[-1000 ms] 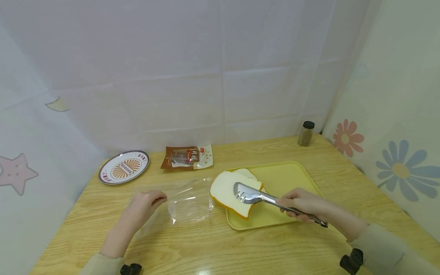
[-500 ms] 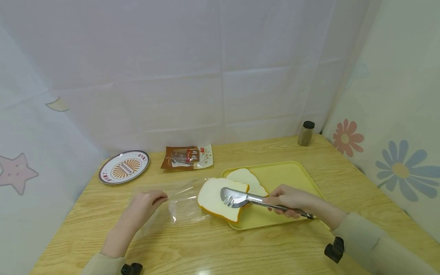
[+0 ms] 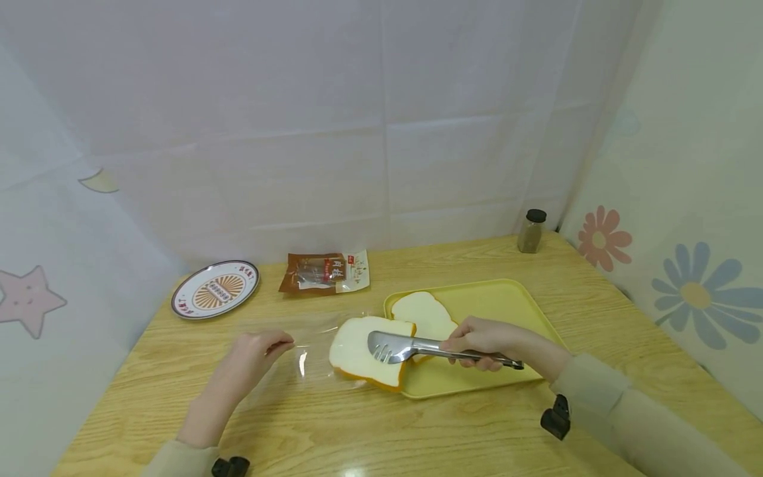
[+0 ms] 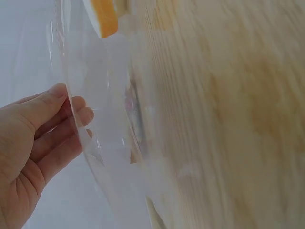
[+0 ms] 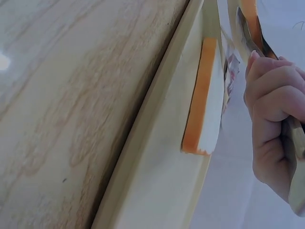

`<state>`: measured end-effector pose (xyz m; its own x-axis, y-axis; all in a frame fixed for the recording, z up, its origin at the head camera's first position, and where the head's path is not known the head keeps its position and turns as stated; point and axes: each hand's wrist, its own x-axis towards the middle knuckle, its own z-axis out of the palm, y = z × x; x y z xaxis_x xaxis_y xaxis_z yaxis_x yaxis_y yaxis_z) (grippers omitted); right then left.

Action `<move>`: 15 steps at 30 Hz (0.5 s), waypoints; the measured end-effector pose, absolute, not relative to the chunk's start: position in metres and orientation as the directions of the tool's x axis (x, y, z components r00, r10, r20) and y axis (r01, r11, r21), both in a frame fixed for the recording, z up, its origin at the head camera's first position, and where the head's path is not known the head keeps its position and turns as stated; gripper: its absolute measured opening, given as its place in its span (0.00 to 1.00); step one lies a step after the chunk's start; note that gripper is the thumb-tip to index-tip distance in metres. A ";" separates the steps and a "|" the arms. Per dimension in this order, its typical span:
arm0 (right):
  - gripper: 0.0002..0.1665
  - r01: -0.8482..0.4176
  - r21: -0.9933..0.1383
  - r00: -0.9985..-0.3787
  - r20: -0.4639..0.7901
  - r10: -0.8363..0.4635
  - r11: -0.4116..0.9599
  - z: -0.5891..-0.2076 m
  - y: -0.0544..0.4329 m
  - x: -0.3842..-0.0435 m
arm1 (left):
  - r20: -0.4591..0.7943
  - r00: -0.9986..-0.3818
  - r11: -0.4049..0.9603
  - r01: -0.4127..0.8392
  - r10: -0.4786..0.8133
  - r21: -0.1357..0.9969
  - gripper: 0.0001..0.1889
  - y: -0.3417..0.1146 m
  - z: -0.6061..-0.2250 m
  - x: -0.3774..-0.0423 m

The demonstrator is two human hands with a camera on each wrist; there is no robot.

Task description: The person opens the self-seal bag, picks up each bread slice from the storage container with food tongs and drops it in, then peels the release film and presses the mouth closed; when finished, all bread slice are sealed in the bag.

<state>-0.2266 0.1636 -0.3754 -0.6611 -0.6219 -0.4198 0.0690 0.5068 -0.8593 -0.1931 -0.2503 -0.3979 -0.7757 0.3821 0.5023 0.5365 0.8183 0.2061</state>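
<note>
My left hand (image 3: pixel 262 354) pinches the edge of a clear plastic bag (image 3: pixel 310 358) between thumb and fingers; in the left wrist view the film (image 4: pixel 102 90) stands up from the table. Metal serving tongs (image 3: pixel 426 346) are gripped in my right hand (image 3: pixel 483 341), their jaws closed on a slice of bread (image 3: pixel 352 348) with an orange crust. That slice overlaps the right part of the bag and the left rim of a yellow tray (image 3: pixel 495 305). A second bread slice (image 3: pixel 417 311) lies on the tray, partly covered by the first; its crust side (image 5: pixel 199 95) faces the right wrist camera.
A white plate (image 3: pixel 217 289) with a printed pattern lies at the back left of the wooden table (image 3: pixel 286 430). Behind the bag is a brown food packet (image 3: pixel 324 273). At the back right stands a small black-lidded jar (image 3: pixel 532 232). White cloth hangs behind.
My right hand has carried the tongs and the bread slice leftward, from over the tray to over the bag, uncovering more of the second slice. My left hand has stayed nearly still, pinching the bag.
</note>
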 end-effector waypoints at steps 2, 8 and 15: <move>0.28 0.069 -0.855 -0.658 -0.426 -0.620 0.514 -0.376 0.161 -0.228 | 0.511 -0.768 0.813 0.544 0.385 0.205 0.05 -0.250 -0.398 -0.193; 0.28 0.076 -0.843 -0.651 -0.446 -0.614 0.532 -0.381 0.152 -0.233 | 0.540 -0.742 0.802 0.567 0.397 0.190 0.04 -0.250 -0.399 -0.194; 0.27 0.062 -0.852 -0.622 -0.440 -0.648 0.519 -0.383 0.142 -0.237 | 0.520 -0.759 0.812 0.551 0.392 0.192 0.04 -0.250 -0.400 -0.194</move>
<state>-0.2373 0.1419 -0.3830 -0.6216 -0.6482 -0.4399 0.0618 0.5192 -0.8524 -0.1940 -0.2498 -0.3999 -0.7593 0.3919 0.5195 0.5506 0.8124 0.1919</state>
